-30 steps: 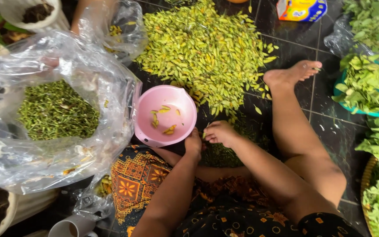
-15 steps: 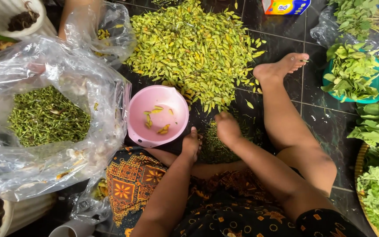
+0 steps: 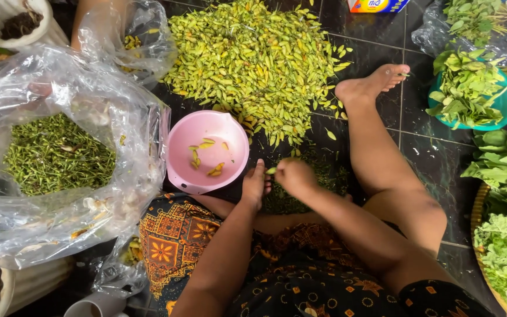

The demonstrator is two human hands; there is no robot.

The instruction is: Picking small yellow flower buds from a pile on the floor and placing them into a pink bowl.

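Box: a small cardboard box (image 3: 378, 5) at the top edge, cut off by the frame, far beyond the hands and to their right; blue with a yellow and orange side and a white patch.
Big bag: a large clear plastic bag (image 3: 89, 194), open and crumpled, well left of the hands; green stems fill it.
Second bag: a smaller clear plastic bag (image 3: 139, 35) at upper left, far from the hands, with yellow-green bits inside.
Third bag: clear plastic wrap (image 3: 441, 38) at upper right, around leafy greens.
Screens, signs: none.
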